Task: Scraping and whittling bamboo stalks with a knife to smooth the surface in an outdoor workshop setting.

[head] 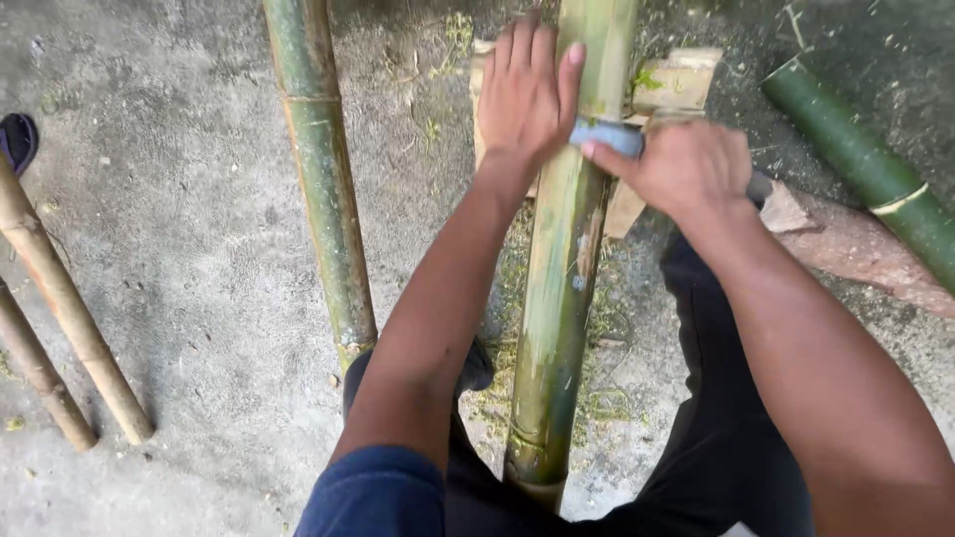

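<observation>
A thick green bamboo pole point(559, 288) runs from between my knees up to the top of the view, resting on a pale wooden block point(682, 82). My left hand point(525, 91) lies on the pole's left side with fingers stretched along it and the thumb over the top. My right hand point(686, 167) is closed around the handle of a knife, whose grey blade point(609, 136) lies across the pole just below my left thumb. Part of the pole's skin below the blade is scraped pale.
A second green bamboo pole point(320, 169) lies to the left on the concrete floor. Two tan poles point(62, 298) lie at the far left, near a dark sandal point(18, 139). A green bamboo section point(863, 159) and a reddish slab point(856, 244) are at the right. Green shavings litter the floor.
</observation>
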